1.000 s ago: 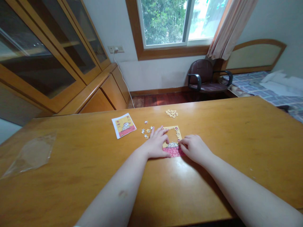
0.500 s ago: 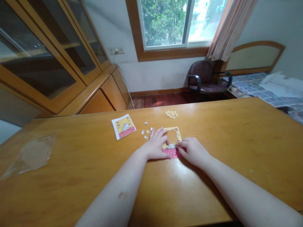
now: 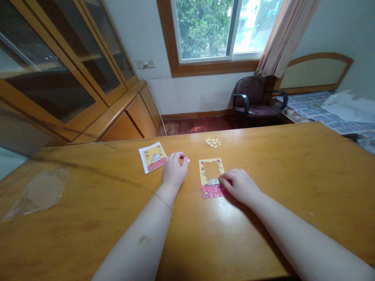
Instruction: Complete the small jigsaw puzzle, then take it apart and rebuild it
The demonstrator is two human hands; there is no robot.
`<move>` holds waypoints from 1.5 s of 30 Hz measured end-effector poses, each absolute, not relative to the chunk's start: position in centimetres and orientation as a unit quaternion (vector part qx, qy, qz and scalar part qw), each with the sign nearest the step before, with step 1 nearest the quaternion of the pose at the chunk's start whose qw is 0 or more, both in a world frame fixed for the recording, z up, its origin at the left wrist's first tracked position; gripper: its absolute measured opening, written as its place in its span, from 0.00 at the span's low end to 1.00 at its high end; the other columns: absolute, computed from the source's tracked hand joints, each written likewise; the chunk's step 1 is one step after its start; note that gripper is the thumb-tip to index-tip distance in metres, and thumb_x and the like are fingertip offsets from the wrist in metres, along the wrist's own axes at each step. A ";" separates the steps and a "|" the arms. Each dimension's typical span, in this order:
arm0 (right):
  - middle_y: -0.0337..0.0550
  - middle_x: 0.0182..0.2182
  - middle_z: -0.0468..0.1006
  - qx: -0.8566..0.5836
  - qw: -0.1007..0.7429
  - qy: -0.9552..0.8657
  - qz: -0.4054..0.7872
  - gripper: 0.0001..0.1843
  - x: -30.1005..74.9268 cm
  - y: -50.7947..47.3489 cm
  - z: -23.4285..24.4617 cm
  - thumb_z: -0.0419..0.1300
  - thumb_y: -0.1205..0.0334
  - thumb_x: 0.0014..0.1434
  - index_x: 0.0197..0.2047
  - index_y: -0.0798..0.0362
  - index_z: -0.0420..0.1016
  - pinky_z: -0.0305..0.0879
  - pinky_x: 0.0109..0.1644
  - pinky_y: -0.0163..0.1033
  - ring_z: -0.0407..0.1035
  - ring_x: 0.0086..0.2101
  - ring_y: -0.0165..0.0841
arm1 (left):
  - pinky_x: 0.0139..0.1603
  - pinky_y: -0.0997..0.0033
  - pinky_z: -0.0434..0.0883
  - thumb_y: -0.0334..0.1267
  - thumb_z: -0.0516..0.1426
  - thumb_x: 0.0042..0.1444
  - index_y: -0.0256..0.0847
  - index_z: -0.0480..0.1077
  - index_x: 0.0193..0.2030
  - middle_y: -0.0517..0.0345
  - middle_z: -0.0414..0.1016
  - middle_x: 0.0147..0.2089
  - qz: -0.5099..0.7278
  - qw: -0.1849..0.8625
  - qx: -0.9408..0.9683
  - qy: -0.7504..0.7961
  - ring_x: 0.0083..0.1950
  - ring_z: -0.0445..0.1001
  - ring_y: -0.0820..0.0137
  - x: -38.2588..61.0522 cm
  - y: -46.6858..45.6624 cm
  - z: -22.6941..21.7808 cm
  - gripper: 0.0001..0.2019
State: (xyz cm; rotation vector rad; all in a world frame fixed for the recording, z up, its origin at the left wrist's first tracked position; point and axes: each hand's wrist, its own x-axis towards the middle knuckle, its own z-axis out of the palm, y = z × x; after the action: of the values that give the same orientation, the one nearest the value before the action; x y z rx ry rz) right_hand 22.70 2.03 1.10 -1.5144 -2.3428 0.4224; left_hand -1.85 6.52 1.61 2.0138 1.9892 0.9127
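A partly assembled jigsaw puzzle (image 3: 216, 191) lies flat on the table, with a pink bottom, a yellow border and a gap in its middle. A white cartoon figure shows in part above the pink. At its right edge is my right hand (image 3: 239, 185), its thumb and fingers pinched together against the puzzle; whatever is between them is hidden. My left hand (image 3: 175, 169) is over the loose puzzle pieces (image 3: 188, 160) left of the puzzle, fingers curled in a pinch. It covers most of those pieces, and I cannot make out what its fingertips hold.
A reference picture card (image 3: 152, 158) lies just left of my left hand. Behind the puzzle is a pile of plain-backed pieces (image 3: 212, 143). A clear plastic bag (image 3: 43, 191) rests at the table's left. Beyond the table (image 3: 278, 164) stand a chair (image 3: 252, 97) and a cabinet (image 3: 114, 125).
My left hand has left the puzzle and moved left onto the loose pieces, its spread fingers now curled. My right hand has stayed at the puzzle's right edge.
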 end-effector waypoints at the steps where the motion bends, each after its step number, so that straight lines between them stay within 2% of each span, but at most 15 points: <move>1: 0.42 0.32 0.81 -0.529 0.158 -0.820 0.150 0.14 22.7 2.0 1.1 0.53 0.62 0.62 0.35 0.51 0.80 0.61 0.43 0.37 0.72 0.35 0.33 | 0.50 0.63 0.68 0.36 0.49 0.60 0.41 0.69 0.37 0.53 0.74 0.40 0.308 0.060 0.648 0.694 0.46 0.72 0.63 -2.4 6.7 1.6 0.08; 5: 0.43 0.31 0.80 -0.524 0.154 -0.823 0.159 0.14 22.6 2.0 1.1 0.52 0.62 0.63 0.34 0.52 0.80 0.61 0.43 0.36 0.72 0.35 0.32 | 0.53 0.62 0.67 0.30 0.48 0.57 0.40 0.71 0.40 0.50 0.74 0.44 0.261 0.020 0.610 0.748 0.50 0.71 0.61 -3.9 7.2 1.4 0.11; 10: 0.43 0.31 0.80 -0.529 0.147 -0.819 0.165 0.14 22.6 2.0 1.2 0.52 0.62 0.63 0.34 0.52 0.80 0.61 0.42 0.36 0.72 0.34 0.33 | 0.53 0.62 0.68 0.27 0.47 0.55 0.40 0.71 0.45 0.47 0.73 0.48 0.196 0.033 0.622 0.757 0.51 0.72 0.60 -4.2 7.4 0.7 0.16; 15: 0.43 0.31 0.80 -0.532 0.145 -0.818 0.166 0.15 22.5 2.0 1.3 0.52 0.61 0.63 0.34 0.51 0.80 0.61 0.43 0.36 0.72 0.35 0.33 | 0.51 0.60 0.69 0.28 0.48 0.55 0.41 0.72 0.46 0.46 0.75 0.47 0.116 0.069 0.640 0.757 0.51 0.73 0.56 -4.1 7.5 0.3 0.16; 21: 0.43 0.31 0.80 -0.527 0.142 -0.822 0.165 0.15 22.4 1.9 1.3 0.51 0.62 0.64 0.34 0.51 0.79 0.61 0.42 0.36 0.72 0.34 0.33 | 0.50 0.55 0.69 0.32 0.50 0.56 0.39 0.73 0.48 0.41 0.74 0.49 0.069 0.052 0.656 0.750 0.52 0.72 0.52 -3.7 7.2 0.7 0.15; 25: 0.42 0.31 0.80 -0.528 0.142 -0.820 0.171 0.15 22.4 1.9 1.3 0.51 0.62 0.63 0.33 0.51 0.79 0.61 0.42 0.36 0.72 0.34 0.33 | 0.52 0.56 0.68 0.30 0.51 0.56 0.44 0.74 0.48 0.45 0.75 0.49 0.076 0.065 0.670 0.736 0.52 0.71 0.54 -4.0 7.2 0.4 0.16; 30: 0.42 0.31 0.80 -0.527 0.139 -0.819 0.181 0.15 22.4 1.9 1.4 0.51 0.63 0.63 0.33 0.51 0.79 0.61 0.42 0.36 0.72 0.34 0.33 | 0.55 0.61 0.68 0.22 0.48 0.52 0.47 0.75 0.47 0.54 0.77 0.49 0.142 0.115 0.692 0.698 0.53 0.72 0.61 -4.3 7.8 -0.4 0.23; 35: 0.42 0.31 0.80 -0.526 0.143 -0.818 0.182 0.15 22.4 2.0 1.3 0.51 0.63 0.62 0.33 0.51 0.79 0.61 0.43 0.37 0.72 0.35 0.33 | 0.58 0.64 0.67 0.21 0.48 0.49 0.43 0.72 0.51 0.52 0.75 0.53 0.176 0.131 0.659 0.720 0.56 0.71 0.63 -4.5 8.0 -0.7 0.25; 41: 0.43 0.31 0.80 -0.527 0.146 -0.816 0.188 0.15 22.4 1.9 1.2 0.51 0.63 0.63 0.33 0.51 0.79 0.61 0.43 0.37 0.72 0.35 0.33 | 0.57 0.60 0.67 0.25 0.50 0.51 0.41 0.72 0.51 0.47 0.74 0.54 0.135 0.115 0.641 0.747 0.56 0.71 0.58 -4.4 7.6 0.2 0.22; 45: 0.43 0.31 0.80 -0.528 0.146 -0.816 0.186 0.15 22.4 1.9 1.1 0.51 0.63 0.63 0.33 0.51 0.79 0.61 0.43 0.38 0.72 0.35 0.34 | 0.55 0.58 0.67 0.30 0.51 0.54 0.40 0.74 0.47 0.46 0.75 0.51 0.107 0.104 0.656 0.740 0.54 0.71 0.56 -4.1 7.4 0.8 0.16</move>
State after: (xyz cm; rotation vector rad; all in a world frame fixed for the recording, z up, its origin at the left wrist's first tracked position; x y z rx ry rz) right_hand 22.38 1.87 1.10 -1.5215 -2.3492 0.5348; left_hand -4.10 7.37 0.84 1.9353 2.1821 0.3142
